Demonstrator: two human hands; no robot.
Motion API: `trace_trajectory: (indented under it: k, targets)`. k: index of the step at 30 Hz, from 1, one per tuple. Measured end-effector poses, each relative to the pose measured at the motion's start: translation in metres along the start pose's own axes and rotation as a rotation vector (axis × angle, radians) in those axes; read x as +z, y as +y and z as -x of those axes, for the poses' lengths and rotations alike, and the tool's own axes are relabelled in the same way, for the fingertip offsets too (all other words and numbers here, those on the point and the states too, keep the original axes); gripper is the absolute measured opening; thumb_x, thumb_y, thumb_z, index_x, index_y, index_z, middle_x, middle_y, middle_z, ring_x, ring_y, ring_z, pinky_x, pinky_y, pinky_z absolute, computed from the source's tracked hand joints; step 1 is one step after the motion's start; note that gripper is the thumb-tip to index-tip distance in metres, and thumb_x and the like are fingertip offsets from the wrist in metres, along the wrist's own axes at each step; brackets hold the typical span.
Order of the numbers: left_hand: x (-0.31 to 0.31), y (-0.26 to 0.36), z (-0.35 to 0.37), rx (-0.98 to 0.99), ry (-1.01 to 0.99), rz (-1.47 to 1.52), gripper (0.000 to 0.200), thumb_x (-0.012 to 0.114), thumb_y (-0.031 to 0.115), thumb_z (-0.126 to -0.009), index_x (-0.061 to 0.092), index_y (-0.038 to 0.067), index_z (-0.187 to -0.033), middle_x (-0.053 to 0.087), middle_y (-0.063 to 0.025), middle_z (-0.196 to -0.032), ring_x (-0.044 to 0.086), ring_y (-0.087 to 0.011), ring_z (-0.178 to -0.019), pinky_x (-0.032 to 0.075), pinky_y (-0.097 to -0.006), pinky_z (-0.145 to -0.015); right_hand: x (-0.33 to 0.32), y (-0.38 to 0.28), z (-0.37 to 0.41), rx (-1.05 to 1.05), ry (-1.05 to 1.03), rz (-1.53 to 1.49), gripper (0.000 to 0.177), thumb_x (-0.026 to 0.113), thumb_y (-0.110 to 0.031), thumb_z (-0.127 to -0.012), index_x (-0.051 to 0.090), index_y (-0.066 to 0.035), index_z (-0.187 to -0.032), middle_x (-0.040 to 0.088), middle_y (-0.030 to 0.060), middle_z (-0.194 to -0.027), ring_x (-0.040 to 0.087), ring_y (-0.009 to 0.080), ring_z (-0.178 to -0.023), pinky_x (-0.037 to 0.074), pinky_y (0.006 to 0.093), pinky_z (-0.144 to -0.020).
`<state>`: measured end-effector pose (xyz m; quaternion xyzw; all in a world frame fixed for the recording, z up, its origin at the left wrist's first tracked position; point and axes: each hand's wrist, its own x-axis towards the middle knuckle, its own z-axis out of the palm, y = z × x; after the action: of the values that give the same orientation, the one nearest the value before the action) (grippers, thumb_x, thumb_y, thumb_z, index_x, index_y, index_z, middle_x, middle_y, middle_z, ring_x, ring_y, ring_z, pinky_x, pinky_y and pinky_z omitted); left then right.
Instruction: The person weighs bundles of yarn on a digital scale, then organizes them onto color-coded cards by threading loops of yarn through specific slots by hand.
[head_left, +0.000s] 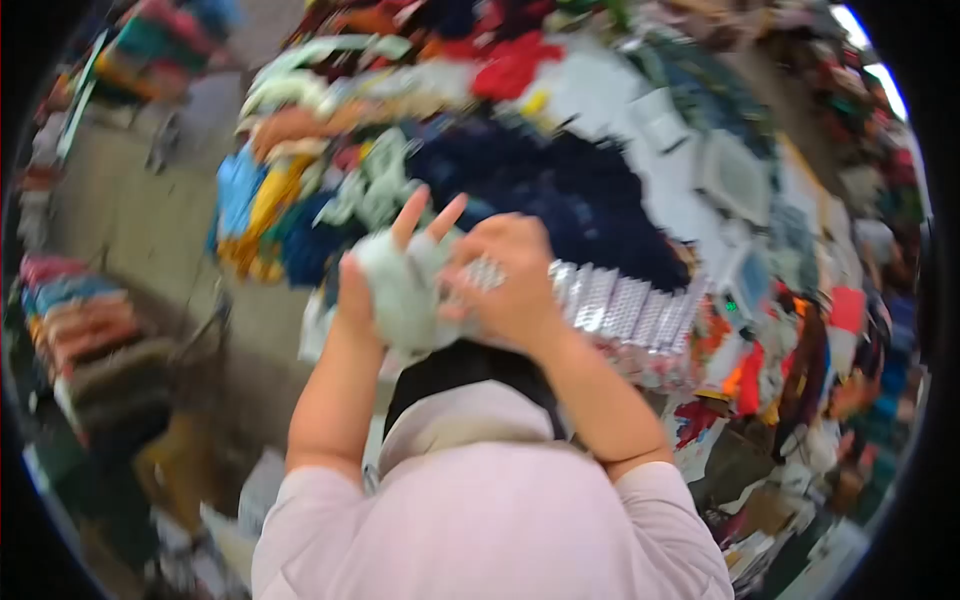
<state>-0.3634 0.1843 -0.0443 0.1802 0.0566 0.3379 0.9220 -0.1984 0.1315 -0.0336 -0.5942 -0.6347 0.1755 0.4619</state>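
Note:
My left hand (356, 298) is raised over the near edge of the table, two fingers stretched upward and the thumb at the left. A pale green-white bundle (405, 305), soft like yarn or cloth, is held in it and covers the palm. Close on the right, my right hand (515, 268) has its fingers bent together against the bundle's edge. Blur hides what, if anything, lies between those fingertips. Behind the hands is a heap of dark navy textile (560, 185). Silvery patterned packets (625, 305) lie in a row to the right of my right hand.
Piles of coloured textiles cover the far left of the table, among them a yellow piece (275, 200) and a red one (515, 68). A grey-white device (735, 178) stands at the right. Folded stacks (95, 325) sit across the floor at left.

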Motion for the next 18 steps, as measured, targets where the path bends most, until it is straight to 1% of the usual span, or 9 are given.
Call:
trace_trajectory:
  k: [3, 4, 7, 11, 13, 14, 16, 17, 18]
  targets:
    - [0.015, -0.008, 0.003, -0.088, -0.192, 0.025, 0.107, 0.068, 0.064, -0.071, 0.009, 0.023, -0.15, -0.003, -0.0146, -0.156, 0.043, -0.035, -0.125, 0.051, -0.0552, -0.082, -0.01, -0.017, 0.006, -0.11, -0.048, 0.137, 0.025, 0.078, -0.028, -0.057, 0.067, -0.011, -0.071, 0.063, 0.0068, -0.083, 0.055, 0.0278, -0.084, 0.041, 0.0407, -0.076]
    - [0.022, -0.007, 0.007, -0.139, -0.223, 0.076, 0.104, 0.067, 0.063, -0.073, 0.008, 0.024, -0.15, -0.002, -0.0135, -0.156, 0.041, -0.0368, -0.126, 0.051, -0.0592, -0.08, -0.018, -0.018, 0.003, 0.028, -0.325, 0.154, 0.023, 0.078, -0.029, -0.061, 0.067, -0.01, -0.07, 0.063, 0.0075, -0.081, 0.055, 0.0289, -0.083, 0.041, 0.041, -0.075]
    - [0.034, -0.018, 0.001, -0.142, -0.257, 0.1, 0.094, 0.064, 0.059, -0.078, 0.013, 0.025, -0.149, 0.003, -0.0132, -0.155, 0.039, -0.0364, -0.128, 0.051, -0.0622, -0.079, -0.036, -0.021, 0.015, 0.157, -0.201, -0.102, 0.019, 0.074, -0.027, -0.072, 0.067, -0.01, -0.07, 0.061, 0.0059, -0.083, 0.053, 0.0278, -0.085, 0.041, 0.0406, -0.075]
    - [0.027, -0.029, 0.001, -0.189, -0.285, 0.126, 0.09, 0.062, 0.058, -0.08, 0.016, 0.022, -0.149, 0.004, -0.0163, -0.155, 0.031, -0.037, -0.133, 0.052, -0.061, -0.08, -0.047, -0.021, 0.026, 0.212, -0.171, -0.052, 0.018, 0.072, -0.026, -0.076, 0.068, -0.008, -0.076, 0.061, 0.0056, -0.081, 0.055, 0.0242, -0.083, 0.043, 0.0359, -0.072]
    - [0.03, -0.029, 0.001, -0.206, -0.335, 0.065, 0.089, 0.06, 0.058, -0.082, 0.016, 0.021, -0.149, 0.004, -0.0174, -0.154, 0.028, -0.0371, -0.135, 0.052, -0.0586, -0.082, -0.048, -0.017, 0.034, 0.372, -0.122, -0.262, 0.02, 0.07, -0.025, -0.078, 0.068, -0.005, -0.073, 0.063, 0.0065, -0.071, 0.058, 0.0177, -0.063, 0.045, 0.0314, -0.063]
    - [0.035, -0.028, 0.002, -0.228, -0.355, 0.037, 0.088, 0.058, 0.057, -0.083, 0.015, 0.02, -0.15, 0.005, -0.0179, -0.154, 0.024, -0.0365, -0.137, 0.052, -0.0563, -0.083, -0.062, -0.03, 0.031, 0.49, -0.208, -0.367, 0.02, 0.065, -0.023, -0.084, 0.068, -0.004, -0.079, 0.063, 0.0034, -0.071, 0.058, 0.0114, -0.065, 0.045, 0.0268, -0.064]
    - [0.014, -0.029, 0.006, -0.29, -0.391, 0.096, 0.087, 0.058, 0.056, -0.084, 0.016, 0.018, -0.149, 0.009, -0.0189, -0.154, 0.023, -0.0387, -0.137, 0.052, -0.0555, -0.085, -0.052, -0.012, 0.041, 0.54, -0.112, -0.765, 0.021, 0.064, -0.023, -0.087, 0.066, -0.002, -0.09, 0.065, 0.0025, -0.076, 0.058, 0.0102, -0.068, 0.045, 0.0249, -0.065]
    - [0.016, -0.03, 0.008, -0.284, -0.425, 0.108, 0.079, 0.05, 0.055, -0.089, 0.017, 0.017, -0.149, 0.018, -0.0213, -0.151, 0.024, -0.042, -0.136, 0.054, -0.0526, -0.083, -0.058, -0.014, 0.044, 0.605, -0.099, -0.821, 0.02, 0.06, -0.021, -0.09, 0.064, -0.001, -0.092, 0.064, 0.0021, -0.076, 0.058, 0.0102, -0.069, 0.046, 0.0241, -0.065]
    - [0.015, -0.027, 0.01, -0.295, -0.446, 0.159, 0.077, 0.052, 0.052, -0.089, 0.019, 0.016, -0.149, 0.018, -0.0211, -0.151, 0.027, -0.0439, -0.134, 0.054, -0.05, -0.082, -0.065, -0.011, 0.046, 0.649, -0.01, -0.871, 0.019, 0.059, -0.02, -0.09, 0.064, -0.002, -0.091, 0.063, 0.0018, -0.074, 0.058, 0.0101, -0.068, 0.046, 0.0241, -0.065]
